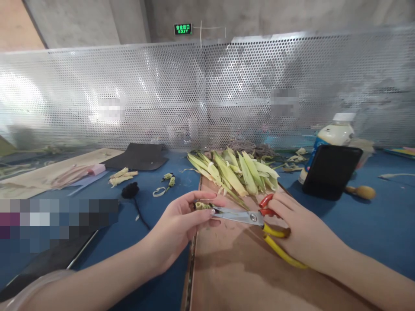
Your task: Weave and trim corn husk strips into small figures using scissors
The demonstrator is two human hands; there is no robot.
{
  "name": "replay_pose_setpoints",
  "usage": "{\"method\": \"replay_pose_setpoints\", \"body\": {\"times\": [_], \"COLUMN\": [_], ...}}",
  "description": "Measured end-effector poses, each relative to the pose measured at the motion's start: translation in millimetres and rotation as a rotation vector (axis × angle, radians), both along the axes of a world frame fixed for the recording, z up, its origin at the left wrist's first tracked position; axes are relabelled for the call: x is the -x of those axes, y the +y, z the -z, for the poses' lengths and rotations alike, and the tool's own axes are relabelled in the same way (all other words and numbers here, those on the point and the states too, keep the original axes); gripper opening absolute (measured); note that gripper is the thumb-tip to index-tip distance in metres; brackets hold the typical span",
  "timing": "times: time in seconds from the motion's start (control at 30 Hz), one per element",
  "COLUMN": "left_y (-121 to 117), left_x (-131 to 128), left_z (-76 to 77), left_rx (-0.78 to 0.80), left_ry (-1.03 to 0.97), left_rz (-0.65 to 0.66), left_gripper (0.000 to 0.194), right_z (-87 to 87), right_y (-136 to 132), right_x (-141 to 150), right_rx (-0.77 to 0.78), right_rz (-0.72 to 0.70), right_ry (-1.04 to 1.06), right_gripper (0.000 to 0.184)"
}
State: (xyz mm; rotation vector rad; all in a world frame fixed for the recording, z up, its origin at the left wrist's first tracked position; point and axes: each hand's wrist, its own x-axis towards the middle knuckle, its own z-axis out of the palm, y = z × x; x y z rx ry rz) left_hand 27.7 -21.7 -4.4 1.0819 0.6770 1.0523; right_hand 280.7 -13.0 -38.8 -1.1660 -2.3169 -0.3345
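Between the thumb and fingers of my left hand (189,216) is a small rolled piece of pale green husk (202,206) with something dark wound at its end. My right hand (296,224) grips a pair of scissors (248,217) with red and yellow handle parts. The scissor tips meet the dark end of the rolled husk, right by my left fingertips; whether the blades are fully closed is hard to see. Beyond both hands lies a heap of pale green corn husks (233,170) on the wooden board (227,268).
A black phone (332,172) leans against a bottle (335,131) at right, near a wooden-handled tool (361,191). On the blue tabletop (155,168) at left lie small curled husk pieces (170,179), a black flower-like piece (130,190) and black sheets (138,156). A perforated metal screen (162,95) stands behind.
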Motion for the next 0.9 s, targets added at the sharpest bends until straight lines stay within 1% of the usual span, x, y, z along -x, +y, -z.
{"method": "replay_pose_setpoints", "body": {"times": [0.23, 0.47, 0.63, 0.77, 0.9], "left_y": [1.1, 1.5, 0.7, 0.9, 2.5], "left_x": [1.1, 1.8, 1.9, 1.7, 1.3], "left_z": [3.3, 4.0, 3.4, 3.0, 3.1], "left_rx": [-0.016, -0.016, -0.004, 0.005, 0.017], "left_ry": [0.012, 0.011, 0.005, 0.005, 0.002], "left_rz": [-0.005, -0.001, -0.012, -0.018, -0.031], "left_gripper": [0.018, 0.020, 0.019, 0.018, 0.020], "right_z": [1.9, 3.8, 2.5, 1.7, 2.8], "right_y": [2.5, 4.8, 5.2, 5.1, 7.5], "right_x": [-0.9, -1.9, -2.0, -0.6, -0.7], "right_rx": [-0.036, 0.009, -0.005, 0.006, 0.045], "right_rz": [-0.002, -0.004, -0.020, -0.022, 0.034], "right_ry": [0.018, -0.004, -0.001, 0.031, 0.101], "right_gripper": [0.007, 0.008, 0.013, 0.013, 0.013]}}
